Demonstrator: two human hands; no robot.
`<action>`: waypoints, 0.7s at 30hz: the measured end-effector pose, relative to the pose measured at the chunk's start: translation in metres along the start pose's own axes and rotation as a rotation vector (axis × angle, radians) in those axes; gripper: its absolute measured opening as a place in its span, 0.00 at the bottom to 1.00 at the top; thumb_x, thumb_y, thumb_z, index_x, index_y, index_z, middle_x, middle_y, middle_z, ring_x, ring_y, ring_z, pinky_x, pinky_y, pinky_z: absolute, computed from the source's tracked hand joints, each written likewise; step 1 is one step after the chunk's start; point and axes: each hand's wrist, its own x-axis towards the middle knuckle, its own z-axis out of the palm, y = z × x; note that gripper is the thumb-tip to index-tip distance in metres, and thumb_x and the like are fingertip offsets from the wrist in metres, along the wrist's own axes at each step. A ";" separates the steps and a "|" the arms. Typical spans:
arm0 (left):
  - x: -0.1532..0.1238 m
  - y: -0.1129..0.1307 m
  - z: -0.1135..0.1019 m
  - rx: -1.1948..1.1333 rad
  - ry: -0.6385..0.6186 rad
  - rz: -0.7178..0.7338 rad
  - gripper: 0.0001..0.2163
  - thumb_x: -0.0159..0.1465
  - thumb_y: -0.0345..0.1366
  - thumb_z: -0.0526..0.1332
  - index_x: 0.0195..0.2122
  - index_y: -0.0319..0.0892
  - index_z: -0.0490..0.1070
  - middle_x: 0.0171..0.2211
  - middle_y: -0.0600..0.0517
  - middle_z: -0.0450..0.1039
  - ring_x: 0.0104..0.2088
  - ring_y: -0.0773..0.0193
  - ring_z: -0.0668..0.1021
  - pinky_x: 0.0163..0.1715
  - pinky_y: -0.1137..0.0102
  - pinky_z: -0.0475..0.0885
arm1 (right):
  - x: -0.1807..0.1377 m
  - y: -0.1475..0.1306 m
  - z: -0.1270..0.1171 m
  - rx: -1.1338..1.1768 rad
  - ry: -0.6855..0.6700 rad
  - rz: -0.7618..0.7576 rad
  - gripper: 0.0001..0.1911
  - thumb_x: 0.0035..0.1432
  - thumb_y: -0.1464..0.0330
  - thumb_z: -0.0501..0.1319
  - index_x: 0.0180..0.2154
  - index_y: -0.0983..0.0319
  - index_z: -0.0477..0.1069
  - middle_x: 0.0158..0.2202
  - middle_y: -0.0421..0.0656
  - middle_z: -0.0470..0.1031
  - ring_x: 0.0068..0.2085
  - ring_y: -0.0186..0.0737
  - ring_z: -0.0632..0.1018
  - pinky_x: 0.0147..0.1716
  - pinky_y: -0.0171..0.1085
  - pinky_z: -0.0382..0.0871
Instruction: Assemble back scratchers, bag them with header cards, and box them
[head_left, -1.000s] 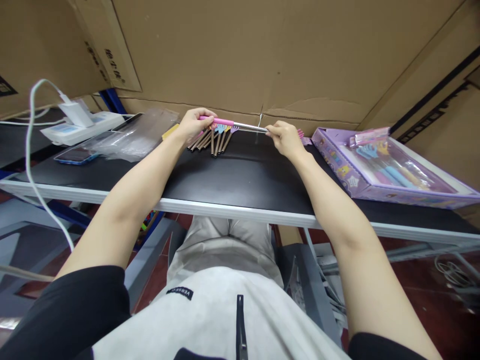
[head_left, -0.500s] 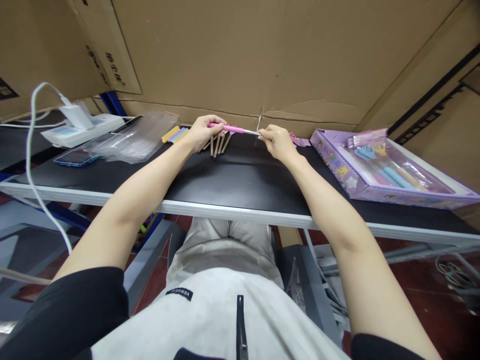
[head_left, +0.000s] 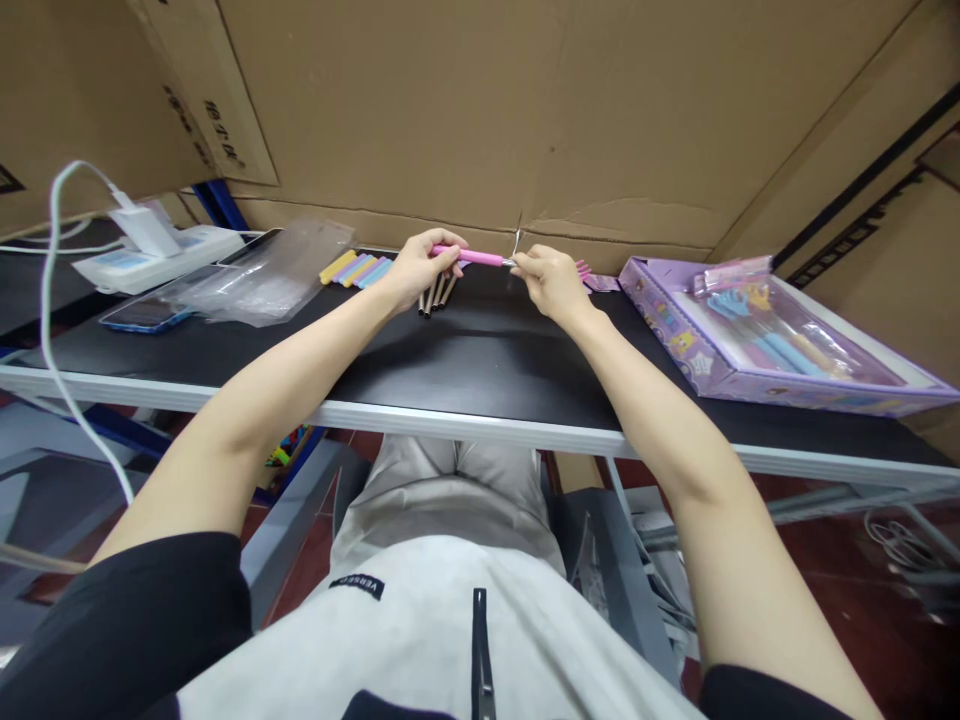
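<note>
My left hand [head_left: 427,268] is closed around the pink tube-shaped handle [head_left: 480,257] of what looks like a small telescopic back scratcher. My right hand [head_left: 551,280] pinches the metal rod [head_left: 510,262] where it enters the handle. Pink claw prongs [head_left: 583,270] show just beyond the right hand. The two hands are level, above the black tabletop. Below and behind my left hand lie several brown metallic tubes [head_left: 435,298], partly hidden by it. To its left is a row of yellow, purple and blue sleeves [head_left: 355,268].
A purple box [head_left: 697,370] with wrapped blue and yellow claw-headed pieces [head_left: 780,335] stands at right. On the left are a clear plastic bag [head_left: 262,280], a phone [head_left: 146,315] and a white power strip [head_left: 161,262] with a looping cable. Cardboard [head_left: 480,110] walls the back.
The pink handle has moved right along the metal rod, so less bare metal shows between my hands. My left hand has shifted right, closer to my right hand.
</note>
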 end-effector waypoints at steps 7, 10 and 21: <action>-0.001 0.001 -0.003 0.142 -0.015 0.040 0.04 0.74 0.36 0.63 0.43 0.42 0.75 0.28 0.53 0.76 0.31 0.65 0.81 0.39 0.72 0.77 | 0.000 -0.002 -0.002 -0.020 0.002 -0.002 0.11 0.71 0.70 0.57 0.37 0.61 0.77 0.35 0.46 0.72 0.38 0.44 0.73 0.42 0.40 0.65; 0.000 -0.004 -0.008 0.327 -0.112 0.042 0.08 0.74 0.37 0.61 0.39 0.41 0.75 0.27 0.53 0.76 0.31 0.64 0.80 0.38 0.72 0.76 | 0.003 0.001 -0.002 -0.069 -0.039 -0.002 0.12 0.71 0.70 0.57 0.40 0.62 0.80 0.38 0.48 0.76 0.41 0.47 0.75 0.43 0.42 0.66; -0.025 0.039 0.054 1.266 -0.367 0.055 0.21 0.77 0.35 0.51 0.57 0.28 0.80 0.53 0.29 0.82 0.57 0.37 0.83 0.57 0.55 0.76 | -0.001 0.003 0.003 -0.341 -0.168 0.176 0.25 0.73 0.73 0.49 0.59 0.63 0.82 0.61 0.59 0.78 0.60 0.59 0.75 0.58 0.56 0.66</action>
